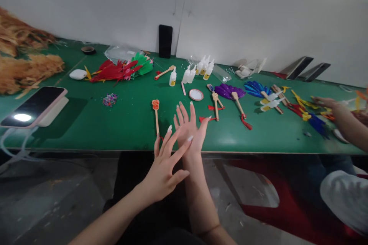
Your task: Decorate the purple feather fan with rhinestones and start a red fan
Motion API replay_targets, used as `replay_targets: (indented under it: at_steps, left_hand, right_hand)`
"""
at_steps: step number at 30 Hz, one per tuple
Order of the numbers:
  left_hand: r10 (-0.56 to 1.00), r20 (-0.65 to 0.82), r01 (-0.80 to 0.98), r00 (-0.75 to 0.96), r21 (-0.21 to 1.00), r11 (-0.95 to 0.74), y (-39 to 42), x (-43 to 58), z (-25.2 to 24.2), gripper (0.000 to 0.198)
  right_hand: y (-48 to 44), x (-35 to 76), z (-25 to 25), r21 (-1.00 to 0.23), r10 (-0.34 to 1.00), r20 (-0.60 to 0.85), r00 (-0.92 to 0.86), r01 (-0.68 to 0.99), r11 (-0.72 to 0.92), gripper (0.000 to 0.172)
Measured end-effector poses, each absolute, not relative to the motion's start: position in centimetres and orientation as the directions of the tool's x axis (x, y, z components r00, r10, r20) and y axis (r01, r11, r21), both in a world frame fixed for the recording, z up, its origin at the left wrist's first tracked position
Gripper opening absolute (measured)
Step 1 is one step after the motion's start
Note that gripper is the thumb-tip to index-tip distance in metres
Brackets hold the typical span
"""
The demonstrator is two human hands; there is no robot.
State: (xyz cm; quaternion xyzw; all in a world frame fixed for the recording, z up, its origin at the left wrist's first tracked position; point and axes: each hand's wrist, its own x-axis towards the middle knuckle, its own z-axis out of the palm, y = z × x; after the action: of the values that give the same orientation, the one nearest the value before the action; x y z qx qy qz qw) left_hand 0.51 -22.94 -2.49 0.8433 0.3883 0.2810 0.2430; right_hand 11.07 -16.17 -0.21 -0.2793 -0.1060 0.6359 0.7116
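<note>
My left hand is held palm down at the table's front edge, its fingers spread and holding nothing. Its fingertips overlap the side of my right hand, which is turned palm up with the fingers stretched out and nothing in it. Whether the two hands touch, I cannot tell. Just beyond my left fingers lies a wooden stick with an orange-coated head; a bit of red tassel shows at its lower end. A round white lid with a reddish rim lies past my right fingertips. Beside it is a short pink stick.
Small glue bottles stand behind on the green table. Wooden handles with purple feathers and blue feathers lie right. Red feathers, sequins and a propped phone are left. Another person's arm reaches in right.
</note>
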Motion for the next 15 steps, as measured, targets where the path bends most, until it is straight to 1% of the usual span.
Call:
replay_targets:
  at_steps: [5, 8, 10, 12, 15]
  left_hand:
    - [0.83, 0.346, 0.513, 0.438, 0.661, -0.547, -22.6, -0.1, -2.8, 0.054]
    - [0.863, 0.344, 0.528, 0.37, 0.686, -0.5, -22.0, -0.3, -2.4, 0.049]
    - [0.868, 0.367, 0.545, 0.335, 0.676, -0.496, -21.5, -0.3, -2.1, 0.046]
    - [0.845, 0.461, 0.563, 0.272, 0.636, -0.528, -21.0, -0.3, -1.7, 0.04]
    - [0.77, 0.614, 0.604, 0.175, 0.551, -0.576, -20.0, -0.2, -0.8, 0.025]
  right_hand:
    - [-15.8, 10.9, -0.8, -0.338, 0.977, -0.208, -0.043, -0.934, -0.113, 0.06]
    - [-15.9, 10.8, -0.8, -0.264, 0.971, -0.216, -0.101, -0.951, -0.158, 0.055]
    - [-16.1, 10.7, -0.6, -0.257, 0.971, -0.214, -0.106, -0.953, -0.16, 0.054]
    - [-16.2, 10.6, -0.4, -0.281, 0.972, -0.215, -0.095, -0.947, -0.154, 0.055]
    - [-16.3, 10.5, -0.3, -0.361, 0.982, -0.185, -0.049, -0.926, -0.115, 0.061]
